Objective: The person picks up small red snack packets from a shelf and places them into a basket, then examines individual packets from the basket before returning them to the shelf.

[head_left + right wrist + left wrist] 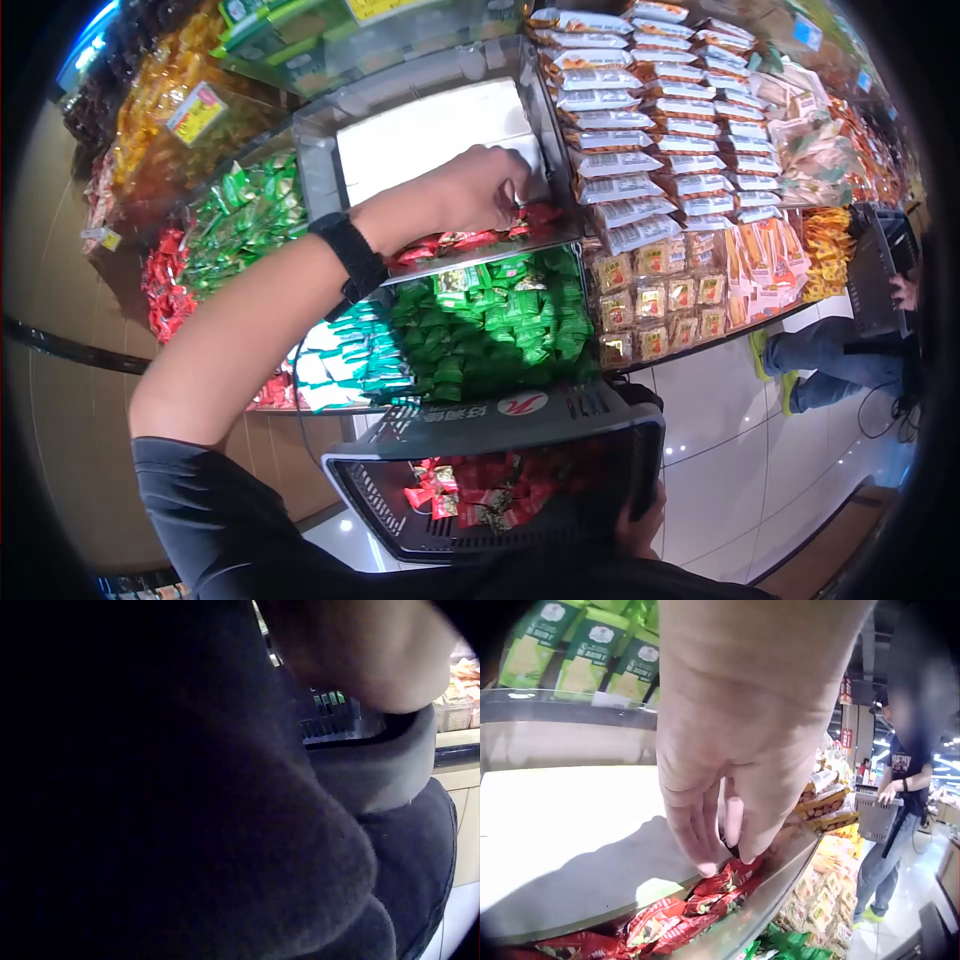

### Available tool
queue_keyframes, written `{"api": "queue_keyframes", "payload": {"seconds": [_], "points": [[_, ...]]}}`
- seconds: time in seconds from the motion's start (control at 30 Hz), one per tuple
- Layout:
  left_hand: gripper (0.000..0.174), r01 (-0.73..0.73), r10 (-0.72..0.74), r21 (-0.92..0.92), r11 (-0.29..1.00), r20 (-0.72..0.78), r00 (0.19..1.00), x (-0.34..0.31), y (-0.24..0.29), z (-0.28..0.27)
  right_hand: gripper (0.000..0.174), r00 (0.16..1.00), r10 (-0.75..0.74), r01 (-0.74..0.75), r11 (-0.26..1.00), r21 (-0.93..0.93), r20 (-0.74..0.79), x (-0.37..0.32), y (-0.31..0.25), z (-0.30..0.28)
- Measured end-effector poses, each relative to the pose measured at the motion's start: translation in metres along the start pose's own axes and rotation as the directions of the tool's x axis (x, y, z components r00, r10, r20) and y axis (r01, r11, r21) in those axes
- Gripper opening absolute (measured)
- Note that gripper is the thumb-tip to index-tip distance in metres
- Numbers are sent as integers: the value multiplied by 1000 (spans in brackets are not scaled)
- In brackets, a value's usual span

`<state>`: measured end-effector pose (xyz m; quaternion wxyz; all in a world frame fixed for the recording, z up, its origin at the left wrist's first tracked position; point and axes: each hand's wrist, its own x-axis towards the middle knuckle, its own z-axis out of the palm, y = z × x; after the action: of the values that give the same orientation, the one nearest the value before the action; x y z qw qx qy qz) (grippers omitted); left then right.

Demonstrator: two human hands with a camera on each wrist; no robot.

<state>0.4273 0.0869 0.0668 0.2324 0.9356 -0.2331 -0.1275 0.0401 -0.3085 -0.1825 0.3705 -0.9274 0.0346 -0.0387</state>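
My left hand point(505, 195) reaches into a clear-walled bin point(330, 190) on the upper shelf, a black watch on its wrist. In the left wrist view its fingertips point(709, 864) are bunched downward and pinch at a red wrapped candy point(731, 879) on the pile of red candies point(470, 240) along the bin's front edge. The bin's white floor point(570, 825) is mostly bare behind them. My right hand point(640, 515) grips the near rim of a dark shopping basket point(500, 420) held against my body. Several red candies point(480, 490) lie in it. The right wrist view shows mostly dark sleeve and the grey handle point(375, 765).
A bin of green candies point(490, 320) sits below the red ones, with more green and red packets point(230, 220) to the left. Rows of white packets point(620, 130) fill the shelves on the right. Another person point(850, 350) with a basket point(874, 814) stands on the tiled floor to the right.
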Motion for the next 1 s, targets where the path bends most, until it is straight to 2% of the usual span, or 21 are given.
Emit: {"api": "queue_keyframes", "payload": {"seconds": [0.03,0.17,0.2,0.23,0.3,0.43,0.5,0.6,0.73,0.83,0.9,1.0], "points": [[33,-6,2,95,995,43,999,5,3,2,63,1000,4,-3,1000,-16,13,-1,1,0],[37,-105,98,90,990,72,993,25,-20,19,61,999,37,-37,998,46,-4,-1,0,1],[31,-184,183,117,976,14,983,27,-27,26,59,999,39,-39,998,46,-3,-2,-1,1],[31,-181,180,108,978,19,984,29,-29,30,58,999,43,-42,998,50,-9,-3,-1,1],[20,-147,152,103,984,-48,987,33,-29,34,57,1000,27,-26,998,49,-17,-3,0,2],[19,-54,54,121,991,-1,999,39,-21,34,52,999,-16,19,999,43,-52,-3,2,4],[22,-141,149,115,983,-69,986,40,-27,38,52,999,12,-9,998,57,-48,-4,0,4],[21,-178,189,92,980,-132,973,42,-32,46,50,999,33,-30,997,71,-43,0,-6,3],[22,-162,171,74,984,-147,974,44,-32,49,47,999,-6,10,997,75,-54,6,-13,0],[21,-223,235,114,968,-98,967,48,-28,41,45,999,12,-10,999,43,-52,7,-15,1],[20,-102,99,-71,992,-46,994,49,-25,40,45,998,7,-3,998,69,-60,9,-16,1],[20,-143,127,-143,979,-115,985,56,-43,54,45,999,16,-12,996,88,-49,5,-12,0]]}}
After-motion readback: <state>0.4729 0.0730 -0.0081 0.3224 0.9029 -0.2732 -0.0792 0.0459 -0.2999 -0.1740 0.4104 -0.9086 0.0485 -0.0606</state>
